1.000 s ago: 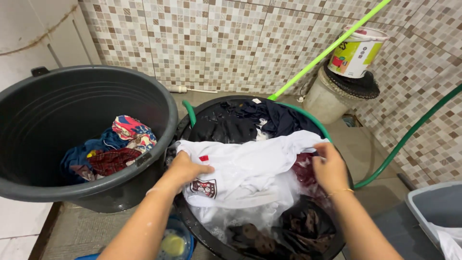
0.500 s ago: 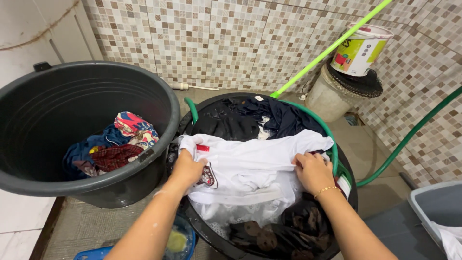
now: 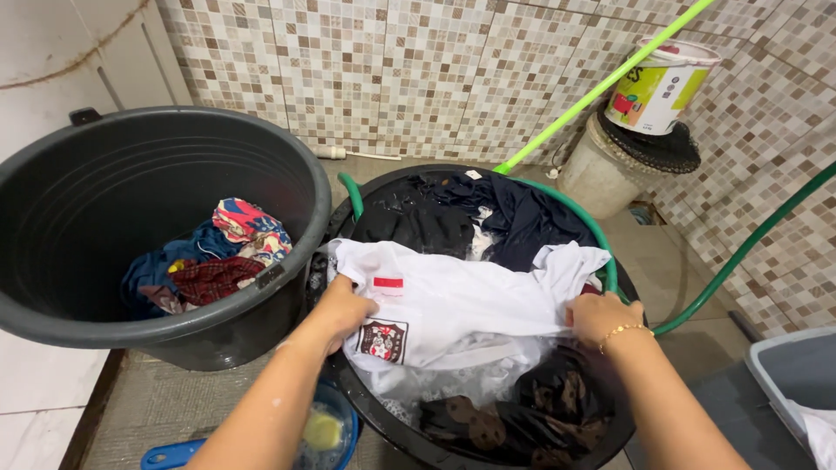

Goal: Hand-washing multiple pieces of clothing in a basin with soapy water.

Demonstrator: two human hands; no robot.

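Hands gripped a white shirt [image 3: 470, 305] over the black wash tub [image 3: 383, 431], the shirt stretched flat across the tub's middle. Left hand [image 3: 341, 309] sat at 9 o'clock of the shirt, fingers curled shut and bunching the cloth just above a dark crest patch [image 3: 381, 339]; right hand [image 3: 601, 315] sat at 3 o'clock, fingers pinched closed on the far hem, gold bracelet [image 3: 620, 331] on the wrist. Shirt looked soaked: lower part clung and turned see-through, so it likely handled heavy for its size, limp, slippery, dripping, no stiffness at all. Best hold was judged to be bunched fabric at the two side edges or shoulders, as taken, not a single thin layer, which would slip or stretch. Dark clothes [image 3: 475, 222] lay in the tub at 12 o'clock of the shirt, a dark printed garment [image 3: 522, 413] at 6 o'clock. Green hose [image 3: 601, 252] ran round the tub rim at 2 o'clock. Big grey tub [image 3: 165, 335] stood at 9 o'clock, just beside, holding a patterned clothes pile [image 3: 213, 261]. Blue scoop [image 3: 326, 431] lay at 7 o'clock under the left forearm. Green pole [image 3: 601, 87] leaned on the tiled wall at 1 o'clock, near a paint bucket [image 3: 657, 87] on a pale pail [image 3: 601, 178]. Grey bin [image 3: 788, 383] showed at 4 o'clock, cut off.
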